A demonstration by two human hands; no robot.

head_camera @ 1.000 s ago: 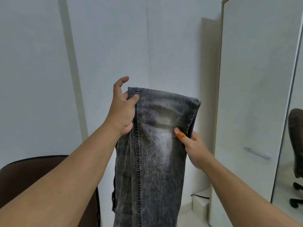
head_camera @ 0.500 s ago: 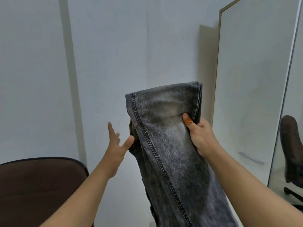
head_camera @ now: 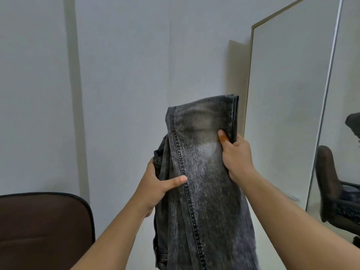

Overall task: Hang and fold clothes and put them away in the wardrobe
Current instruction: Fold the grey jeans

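A pair of dark grey washed jeans [head_camera: 204, 172], folded over at the top, hangs in the air in front of me. My right hand [head_camera: 234, 156] grips their right edge just below the fold, thumb on the front with an orange plaster on it. My left hand [head_camera: 157, 184] holds the left edge lower down, thumb pressed across the front near the stitched seam, fingers hidden behind the cloth. The white wardrobe [head_camera: 282, 114] stands to the right with its door closed.
A dark brown chair back [head_camera: 42, 227] fills the lower left corner. A mirror panel [head_camera: 342, 152] at the far right reflects an office chair. A plain pale wall is behind the jeans.
My left hand let go of the top left corner of the jeans, dropped with fingers spread, and now holds their left edge lower down. My right hand kept its grip.
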